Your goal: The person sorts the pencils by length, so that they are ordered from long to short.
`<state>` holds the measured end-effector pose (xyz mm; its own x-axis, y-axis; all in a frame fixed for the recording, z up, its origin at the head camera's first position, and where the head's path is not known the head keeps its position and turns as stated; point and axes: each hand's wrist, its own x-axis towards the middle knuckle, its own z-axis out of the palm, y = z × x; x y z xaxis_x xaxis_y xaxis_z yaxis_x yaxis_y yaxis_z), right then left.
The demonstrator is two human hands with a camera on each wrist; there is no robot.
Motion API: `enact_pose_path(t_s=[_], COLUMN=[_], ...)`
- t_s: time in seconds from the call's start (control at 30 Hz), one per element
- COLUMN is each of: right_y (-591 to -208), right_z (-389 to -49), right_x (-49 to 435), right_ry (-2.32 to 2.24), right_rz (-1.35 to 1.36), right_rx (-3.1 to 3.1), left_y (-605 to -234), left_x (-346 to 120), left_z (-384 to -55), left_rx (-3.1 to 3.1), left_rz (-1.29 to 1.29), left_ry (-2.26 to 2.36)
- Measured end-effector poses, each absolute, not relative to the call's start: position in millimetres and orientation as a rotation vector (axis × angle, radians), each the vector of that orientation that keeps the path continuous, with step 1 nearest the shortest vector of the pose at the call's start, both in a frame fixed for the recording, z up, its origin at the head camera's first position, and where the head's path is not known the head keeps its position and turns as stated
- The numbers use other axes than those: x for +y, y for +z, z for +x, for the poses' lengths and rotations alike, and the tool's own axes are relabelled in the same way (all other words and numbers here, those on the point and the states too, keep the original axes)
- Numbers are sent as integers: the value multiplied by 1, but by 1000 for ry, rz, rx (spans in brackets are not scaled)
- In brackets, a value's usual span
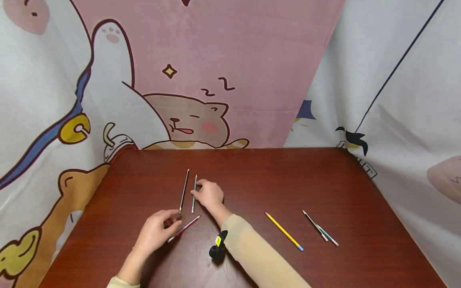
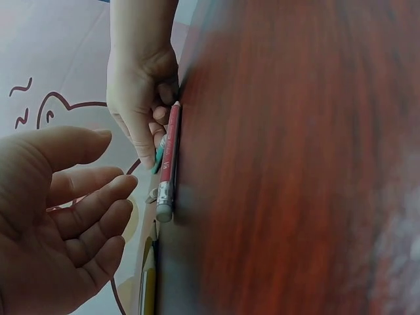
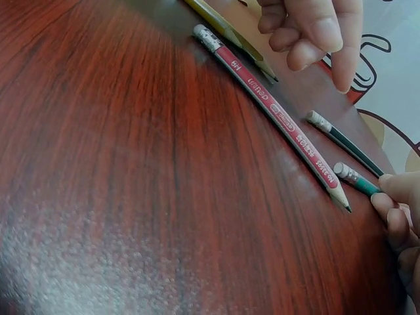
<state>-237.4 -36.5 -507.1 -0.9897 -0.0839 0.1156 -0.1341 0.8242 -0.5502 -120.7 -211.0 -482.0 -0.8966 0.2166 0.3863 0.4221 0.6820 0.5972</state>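
My right hand (image 1: 211,194) pinches a green pencil (image 1: 193,205) by its middle, the pencil lying along the table with its eraser end toward me. Just left of it is a black pencil (image 1: 184,190). My left hand (image 1: 154,230) hovers with relaxed fingers beside a red pencil (image 1: 185,229), holding nothing. That red pencil (image 3: 275,111) lies slanted, lettering up, in the right wrist view. Next to its eraser end is a yellow pencil (image 3: 230,33), which the left hand hides in the head view.
On the right side of the brown table (image 1: 273,176) lie another yellow pencil (image 1: 284,231), a black pencil (image 1: 314,225) and a green pencil (image 1: 329,236), the last two touching. A cartoon-printed cloth (image 1: 252,60) hangs behind the table.
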Motion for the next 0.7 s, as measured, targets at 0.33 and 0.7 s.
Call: enact_pose_path(t_s=[0.33, 0.7], right_y=[-511, -508], right_z=[-240, -228], right_x=[-30, -2], right_ry=[1075, 1232], right_rz=[228, 338], right_rx=[-2925, -2884], left_y=[-482, -479], left_x=[-211, -220], left_z=[-122, -126], left_rx=[-2605, -2704], left_rz=[-496, -381], left_ry=[-1030, -1012])
